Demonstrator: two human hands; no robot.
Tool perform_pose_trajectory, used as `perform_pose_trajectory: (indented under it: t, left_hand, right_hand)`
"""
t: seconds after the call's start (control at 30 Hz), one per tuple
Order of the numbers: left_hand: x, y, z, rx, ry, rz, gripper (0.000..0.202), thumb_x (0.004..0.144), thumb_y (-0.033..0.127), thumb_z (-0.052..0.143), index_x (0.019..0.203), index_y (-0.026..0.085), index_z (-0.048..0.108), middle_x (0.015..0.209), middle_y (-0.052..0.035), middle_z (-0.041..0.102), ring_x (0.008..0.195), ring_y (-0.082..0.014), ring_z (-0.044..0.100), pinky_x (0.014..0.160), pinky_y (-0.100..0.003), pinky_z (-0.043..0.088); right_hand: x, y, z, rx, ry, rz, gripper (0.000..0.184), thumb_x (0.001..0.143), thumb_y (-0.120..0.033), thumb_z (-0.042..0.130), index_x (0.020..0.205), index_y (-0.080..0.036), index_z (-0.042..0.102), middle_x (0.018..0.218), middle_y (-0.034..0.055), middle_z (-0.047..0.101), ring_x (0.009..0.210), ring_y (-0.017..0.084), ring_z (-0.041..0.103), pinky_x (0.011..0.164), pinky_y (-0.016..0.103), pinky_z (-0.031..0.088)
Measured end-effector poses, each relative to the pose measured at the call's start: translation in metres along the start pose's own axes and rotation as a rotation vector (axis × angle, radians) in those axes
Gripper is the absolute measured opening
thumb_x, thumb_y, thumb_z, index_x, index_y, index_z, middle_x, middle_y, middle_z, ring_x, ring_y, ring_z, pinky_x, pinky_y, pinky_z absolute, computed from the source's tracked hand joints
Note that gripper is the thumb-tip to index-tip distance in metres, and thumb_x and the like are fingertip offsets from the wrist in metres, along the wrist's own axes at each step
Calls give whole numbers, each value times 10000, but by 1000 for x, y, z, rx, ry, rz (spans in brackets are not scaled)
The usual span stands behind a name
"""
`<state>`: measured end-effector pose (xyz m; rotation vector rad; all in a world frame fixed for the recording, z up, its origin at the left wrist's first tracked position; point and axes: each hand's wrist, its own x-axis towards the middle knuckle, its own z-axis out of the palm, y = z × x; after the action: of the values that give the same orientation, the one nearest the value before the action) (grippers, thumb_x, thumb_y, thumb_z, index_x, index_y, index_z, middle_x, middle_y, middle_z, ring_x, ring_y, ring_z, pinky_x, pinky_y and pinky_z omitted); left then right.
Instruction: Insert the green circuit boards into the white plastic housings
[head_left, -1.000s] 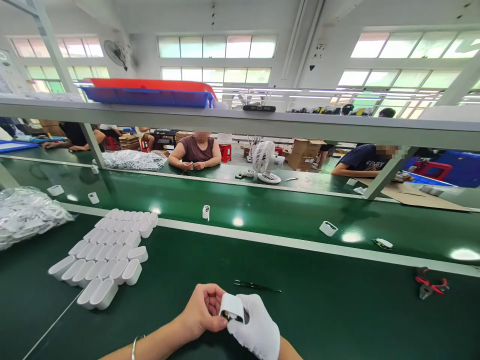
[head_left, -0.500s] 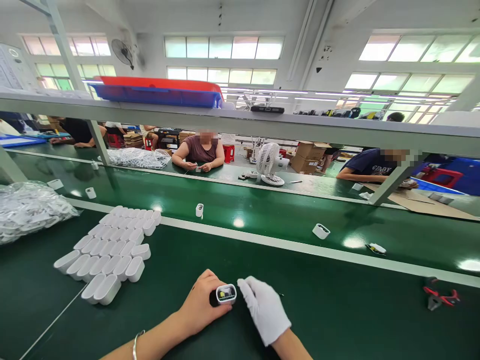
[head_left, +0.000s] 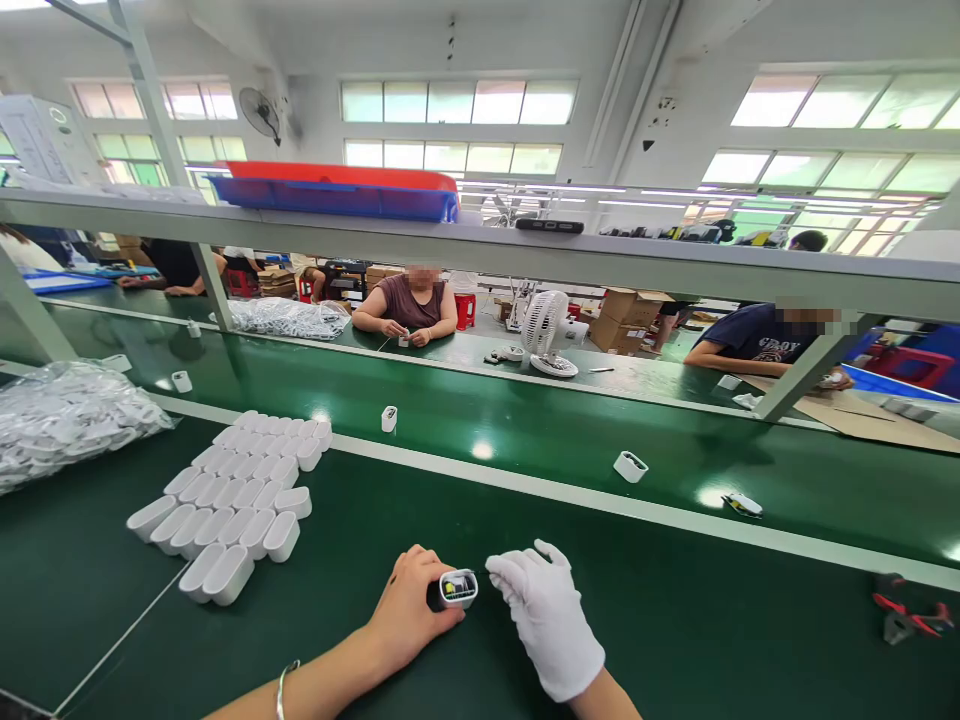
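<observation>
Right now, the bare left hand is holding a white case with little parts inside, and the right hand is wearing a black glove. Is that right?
Not quite: the glove on the right hand is white, as the head view shows. The bare left hand is indeed holding a white case with little parts inside.

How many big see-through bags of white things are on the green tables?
2. The near bag is at the picture's left, beside the white cases; the far bag is on the opposite side, left of the person in brown. The shelf may hide more.
</observation>
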<state>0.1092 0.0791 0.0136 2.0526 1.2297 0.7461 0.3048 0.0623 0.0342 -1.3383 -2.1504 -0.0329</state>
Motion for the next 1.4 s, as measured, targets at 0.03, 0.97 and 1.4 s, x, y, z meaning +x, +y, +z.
perform_pose_trajectory:
  t: [0.03,0.97,1.4]
  left_hand:
    - [1,0,0,2,-9,-8,145,664,171,678,800,218,674,796,-8,592,828,-206,506,861,-367,354]
    - [2,5,-5,31,-135,-111,122,693,246,638,811,242,671,829,2,586,885,-199,475,859,-331,334]
    - [-1,9,-17,-4,-225,-80,520,546,258,783,1040,231,622,1044,-38,563,1020,-258,441,948,-409,340]
  right_hand:
    - [1,-4,-3,-38,5,-39,240,803,-86,441,853,-259,600,715,-28,664,629,118,547,858,361,250]
    - [14,-21,-9,-255,22,-135,182,778,-61,552,738,-232,599,694,-33,618,629,93,433,693,328,177]
    - [-7,12,-1,-200,-251,324,286,856,-250,408,830,-289,690,888,44,666,702,171,600,569,268,409]
